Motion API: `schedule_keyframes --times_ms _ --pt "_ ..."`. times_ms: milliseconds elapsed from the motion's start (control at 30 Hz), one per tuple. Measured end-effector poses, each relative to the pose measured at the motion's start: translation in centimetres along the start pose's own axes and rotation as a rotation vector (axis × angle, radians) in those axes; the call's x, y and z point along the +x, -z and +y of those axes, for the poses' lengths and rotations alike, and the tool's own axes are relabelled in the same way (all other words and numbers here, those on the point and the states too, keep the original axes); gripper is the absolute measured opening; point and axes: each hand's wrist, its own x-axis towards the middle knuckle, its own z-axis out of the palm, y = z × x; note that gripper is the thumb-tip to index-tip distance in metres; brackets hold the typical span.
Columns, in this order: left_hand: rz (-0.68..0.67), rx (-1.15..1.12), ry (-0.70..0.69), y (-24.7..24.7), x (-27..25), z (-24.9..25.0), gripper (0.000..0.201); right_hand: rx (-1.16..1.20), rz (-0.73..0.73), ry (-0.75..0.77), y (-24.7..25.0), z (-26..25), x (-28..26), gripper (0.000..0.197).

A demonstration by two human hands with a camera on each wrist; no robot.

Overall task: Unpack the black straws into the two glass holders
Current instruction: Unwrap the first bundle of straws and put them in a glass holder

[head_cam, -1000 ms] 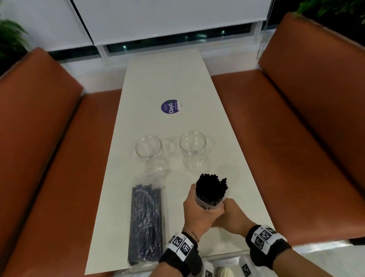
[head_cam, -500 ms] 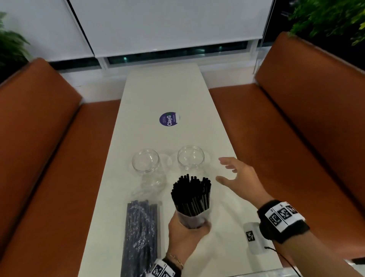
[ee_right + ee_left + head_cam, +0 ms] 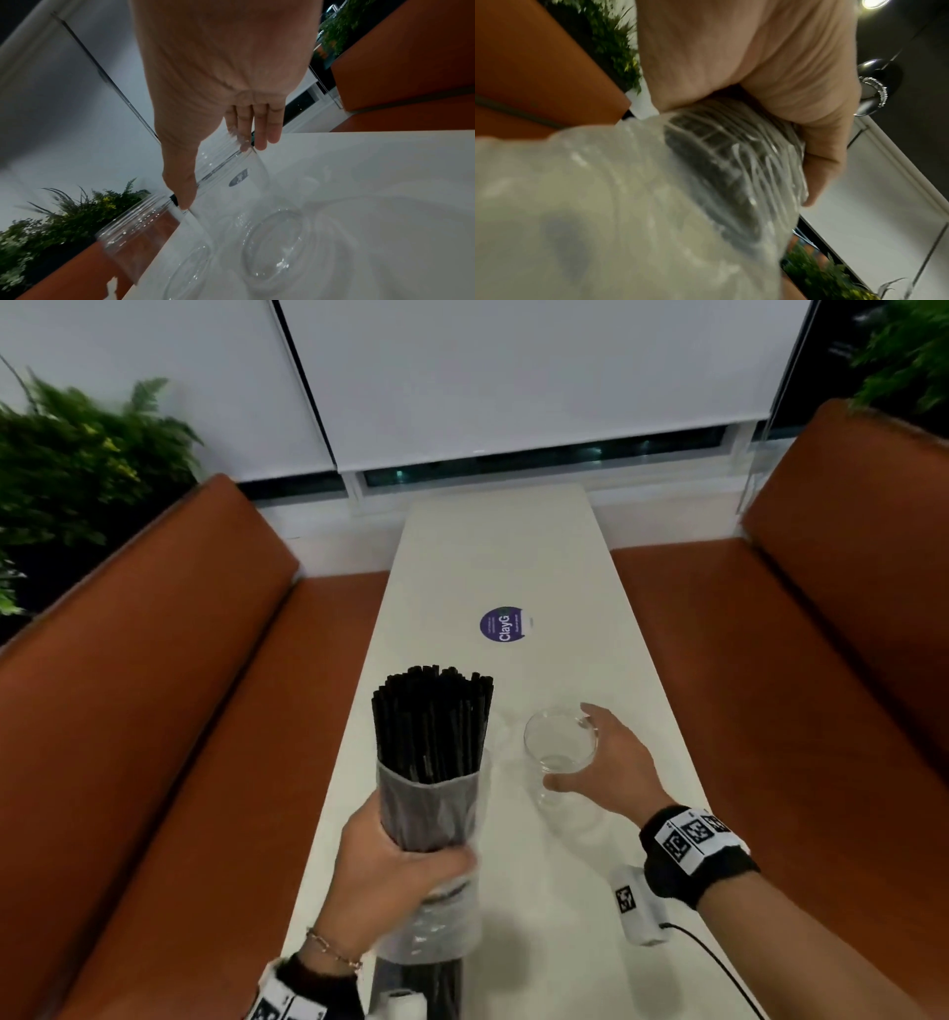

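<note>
Above the long white table (image 3: 539, 567), your left hand (image 3: 395, 860) grips the plastic-sleeved bundle of black straws (image 3: 431, 742) — your right hand (image 3: 606, 762) clasps a clear glass holder (image 3: 561, 747).

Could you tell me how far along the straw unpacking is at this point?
Done: one plastic sleeve is open at the top, with black straws sticking out.
In hand: the left hand grips that bundle upright; the right hand holds a glass holder, which is empty.
Left: no straws are in that holder yet, and the second holder is barely visible behind the bundle.
</note>
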Motion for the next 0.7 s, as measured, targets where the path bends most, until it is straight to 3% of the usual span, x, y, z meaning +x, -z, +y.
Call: schedule_keyframes --times_ms 100,233,333,533,700 --pt "-0.104 0.243 -0.024 2.0 1.4 1.9 0.048 -0.039 -0.036 0.013 0.3 0.7 -2.5 0.127" --pt "-0.363 0.763 -0.062 2.9 4.3 4.8 0.057 -0.100 -0.090 0.046 1.4 1.5 -5.5 0.136" --pt "-0.513 1.060 -0.080 1.3 6.7 5.8 0.062 -0.099 -0.053 0.135 2.8 0.8 -7.0 0.140" --pt "-0.531 1.438 -0.203 -3.2 9.1 7.6 0.065 -0.197 0.016 0.395 3.8 -2.1 -6.9 0.141" --pt "-0.531 1.602 -0.273 -5.4 9.0 9.6 0.058 -0.249 -0.064 0.414 1.5 -2.6 -4.9 0.141"
